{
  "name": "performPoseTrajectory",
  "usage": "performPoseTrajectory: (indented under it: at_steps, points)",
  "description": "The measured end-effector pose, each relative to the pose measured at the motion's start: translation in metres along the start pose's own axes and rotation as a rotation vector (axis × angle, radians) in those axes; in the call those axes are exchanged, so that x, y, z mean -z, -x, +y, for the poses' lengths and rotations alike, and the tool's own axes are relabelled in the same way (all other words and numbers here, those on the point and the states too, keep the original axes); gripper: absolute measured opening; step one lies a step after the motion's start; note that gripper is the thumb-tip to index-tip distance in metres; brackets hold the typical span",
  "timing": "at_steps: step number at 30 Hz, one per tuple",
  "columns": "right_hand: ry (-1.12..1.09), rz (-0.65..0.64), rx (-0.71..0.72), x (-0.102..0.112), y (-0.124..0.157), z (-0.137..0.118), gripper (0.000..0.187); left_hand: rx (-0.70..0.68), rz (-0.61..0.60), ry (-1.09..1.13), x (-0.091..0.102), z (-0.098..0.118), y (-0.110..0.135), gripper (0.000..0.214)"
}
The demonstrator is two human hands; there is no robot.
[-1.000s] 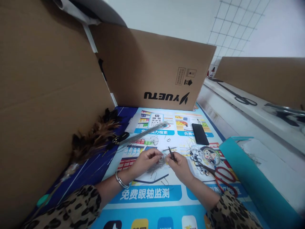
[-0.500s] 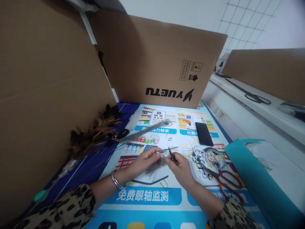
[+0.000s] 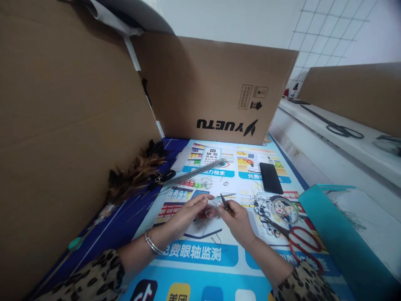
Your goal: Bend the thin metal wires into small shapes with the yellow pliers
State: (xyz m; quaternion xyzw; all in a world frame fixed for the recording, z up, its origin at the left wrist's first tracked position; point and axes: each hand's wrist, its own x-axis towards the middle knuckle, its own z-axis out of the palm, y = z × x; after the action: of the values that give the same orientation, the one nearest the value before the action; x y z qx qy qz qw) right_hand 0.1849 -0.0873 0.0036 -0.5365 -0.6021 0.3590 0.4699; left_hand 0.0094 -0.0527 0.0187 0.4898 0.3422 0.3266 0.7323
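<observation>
My left hand (image 3: 191,214) is held palm inward over the printed sheet, its fingers curled together around thin, shiny looped wire (image 3: 213,212). The wire's exact shape is blurred. Close beside it, my right hand (image 3: 237,219) is closed around a slim, dark pointed tool (image 3: 224,201), its tip pointing up and away from me. The right thumb and fingertips meet the near end of the looped wire. Below the hands, a small bent wire hook (image 3: 216,239) lies on the sheet. Beyond them lies a bundle of long straight wires (image 3: 194,173).
To the right lie red-handled scissors (image 3: 302,238), black rings with tangled wire (image 3: 265,213), a round tape roll (image 3: 284,210) and a black phone (image 3: 271,177). A teal box (image 3: 332,225) stands farther right. Brown feathers (image 3: 134,171) lie left, beside cardboard walls (image 3: 216,88).
The view has tilted and shifted slightly. My left hand has turned a little, and more of the looped wire shows between the hands. My right hand keeps its hold on the tool.
</observation>
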Motion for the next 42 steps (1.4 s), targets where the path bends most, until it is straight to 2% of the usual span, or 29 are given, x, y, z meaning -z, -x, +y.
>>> performPoseTrajectory:
  at_steps: [5, 15, 24, 31, 37, 42]
  points:
    - [0.023, -0.021, 0.031, 0.000, 0.000, 0.000, 0.016, -0.002, 0.091, 0.058, -0.003, 0.000, 0.003, 0.031]
    - [0.071, -0.096, 0.071, 0.000, -0.002, 0.001, 0.012, -0.066, 0.167, 0.097, -0.003, -0.008, 0.001, 0.017]
    - [0.107, -0.122, 0.081, 0.001, -0.003, 0.001, 0.014, -0.087, 0.165, 0.158, -0.002, -0.010, 0.001, 0.017]
    - [0.083, -0.119, 0.058, 0.000, -0.002, -0.001, 0.015, -0.090, 0.171, 0.177, -0.002, -0.009, 0.002, 0.033]
    - [0.076, -0.122, 0.036, 0.001, -0.003, -0.002, 0.017, -0.016, 0.107, 0.188, -0.001, -0.008, 0.002, 0.021]
    - [0.062, -0.126, 0.014, 0.003, -0.005, -0.003, 0.017, -0.013, 0.089, 0.196, 0.001, -0.009, 0.001, 0.016]
